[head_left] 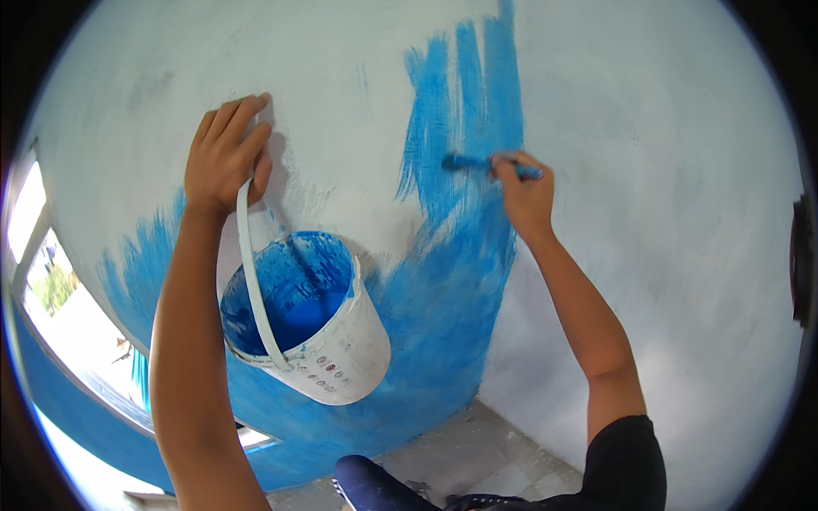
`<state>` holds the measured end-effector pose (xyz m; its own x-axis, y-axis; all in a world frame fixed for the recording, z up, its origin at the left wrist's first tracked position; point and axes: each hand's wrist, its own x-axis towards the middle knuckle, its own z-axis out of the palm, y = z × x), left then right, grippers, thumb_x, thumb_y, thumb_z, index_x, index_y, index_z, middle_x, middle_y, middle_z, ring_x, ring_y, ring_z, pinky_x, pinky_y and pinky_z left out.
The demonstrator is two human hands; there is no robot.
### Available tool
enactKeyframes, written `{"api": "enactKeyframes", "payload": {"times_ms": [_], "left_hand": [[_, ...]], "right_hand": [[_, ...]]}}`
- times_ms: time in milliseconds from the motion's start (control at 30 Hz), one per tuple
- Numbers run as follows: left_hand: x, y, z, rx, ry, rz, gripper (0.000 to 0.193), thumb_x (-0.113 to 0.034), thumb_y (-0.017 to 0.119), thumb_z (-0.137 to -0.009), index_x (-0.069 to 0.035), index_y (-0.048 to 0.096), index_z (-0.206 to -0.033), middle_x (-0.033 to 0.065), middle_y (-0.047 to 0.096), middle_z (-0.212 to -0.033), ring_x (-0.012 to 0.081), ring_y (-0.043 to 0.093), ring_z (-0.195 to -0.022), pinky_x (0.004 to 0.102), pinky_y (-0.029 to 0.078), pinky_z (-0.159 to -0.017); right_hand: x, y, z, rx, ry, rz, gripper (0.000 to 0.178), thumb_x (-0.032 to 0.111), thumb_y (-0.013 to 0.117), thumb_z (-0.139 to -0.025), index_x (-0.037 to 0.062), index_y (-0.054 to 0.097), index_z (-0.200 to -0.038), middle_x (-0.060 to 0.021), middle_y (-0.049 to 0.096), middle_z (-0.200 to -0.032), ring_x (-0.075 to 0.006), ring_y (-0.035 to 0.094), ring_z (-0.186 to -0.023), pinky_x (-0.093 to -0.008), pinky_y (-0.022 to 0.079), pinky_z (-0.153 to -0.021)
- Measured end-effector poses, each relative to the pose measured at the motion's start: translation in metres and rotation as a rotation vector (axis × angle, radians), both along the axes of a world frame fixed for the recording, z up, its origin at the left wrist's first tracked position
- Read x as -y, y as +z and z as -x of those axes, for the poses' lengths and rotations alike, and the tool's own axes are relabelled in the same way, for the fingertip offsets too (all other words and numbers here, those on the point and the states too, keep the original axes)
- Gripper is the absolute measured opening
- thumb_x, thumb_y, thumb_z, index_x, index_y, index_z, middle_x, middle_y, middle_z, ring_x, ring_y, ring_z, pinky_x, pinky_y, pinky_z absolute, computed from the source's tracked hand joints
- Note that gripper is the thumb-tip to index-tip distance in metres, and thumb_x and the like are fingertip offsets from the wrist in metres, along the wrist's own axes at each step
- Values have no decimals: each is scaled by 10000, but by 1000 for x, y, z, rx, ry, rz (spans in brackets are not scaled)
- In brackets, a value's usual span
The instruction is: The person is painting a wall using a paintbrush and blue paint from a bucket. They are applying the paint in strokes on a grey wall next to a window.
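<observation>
From my left hand (pixel 226 157) hangs a white plastic bucket (pixel 349 366), its handle (pixel 252 281) caught in the curled fingers. The bucket tilts a little, and blue paint (pixel 298 317) lies inside, with splashes up the inner wall. My left fingertips are close to the pale wall; whether they touch it I cannot tell. My right hand (pixel 527 192) grips a paintbrush (pixel 486 163) held sideways, its dark bristles at the blue strokes. Around the brush, the wall carries a streaky blue patch (pixel 434 102) that reaches down to a wider blue area.
A bare grey-white wall (pixel 630 213) meets the painted one at a corner on the right. On the left is a bright window opening (pixel 77 298). The grey floor (pixel 477 451) shows below, with my dark-clothed leg (pixel 375 485). A dark object (pixel 801 260) sits at the far right.
</observation>
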<state>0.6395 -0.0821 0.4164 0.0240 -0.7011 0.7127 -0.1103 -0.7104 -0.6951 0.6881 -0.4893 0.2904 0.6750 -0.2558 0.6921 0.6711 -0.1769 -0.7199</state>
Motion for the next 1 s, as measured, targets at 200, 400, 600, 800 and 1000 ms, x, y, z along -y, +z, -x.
{"api": "enactKeyframes", "payload": {"times_ms": [200, 400, 600, 800, 1000], "left_hand": [[0, 2, 5, -44, 21, -4, 299, -228, 671, -752, -27, 719, -968, 184, 689, -1349, 355, 625, -1255, 465, 505, -1064], [4, 3, 6, -35, -77, -30, 243, -202, 677, -716, -28, 661, -885, 194, 667, -1345, 363, 622, -1217, 464, 510, -1017], [0, 0, 5, -14, 23, -27, 233, -250, 695, -738, -52, 685, -861, 174, 676, -1337, 335, 617, -1215, 430, 510, -1024], [0, 4, 10, -42, 50, -28, 254, -276, 685, -750, -52, 693, -869, 176, 681, -1318, 333, 610, -1212, 435, 505, -1035], [2, 1, 7, -49, 32, -34, 309, -287, 691, -726, -52, 729, -922, 172, 681, -1315, 328, 607, -1212, 438, 492, -1059]], "right_hand": [[-24, -66, 10, 203, -11, 83, 124, 13, 741, -957, -13, 801, -1063, -90, 771, -1100, -179, 709, -971, -296, 560, -815], [-8, -110, 11, -360, 287, 346, 160, 104, 728, -954, -12, 827, -1000, -122, 788, -888, -164, 706, -765, -319, 546, -683], [-40, 35, 14, 40, 102, 254, 188, 140, 740, -979, -30, 813, -1008, -100, 776, -886, -134, 690, -754, -278, 531, -680], [-53, -8, 31, 331, 119, 282, 112, 83, 759, -967, -13, 802, -1005, -101, 752, -1011, -149, 700, -867, -275, 556, -746], [-48, -59, 47, 8, 223, 573, 87, 69, 761, -945, -7, 802, -941, -99, 761, -898, -145, 694, -826, -297, 557, -738]]}}
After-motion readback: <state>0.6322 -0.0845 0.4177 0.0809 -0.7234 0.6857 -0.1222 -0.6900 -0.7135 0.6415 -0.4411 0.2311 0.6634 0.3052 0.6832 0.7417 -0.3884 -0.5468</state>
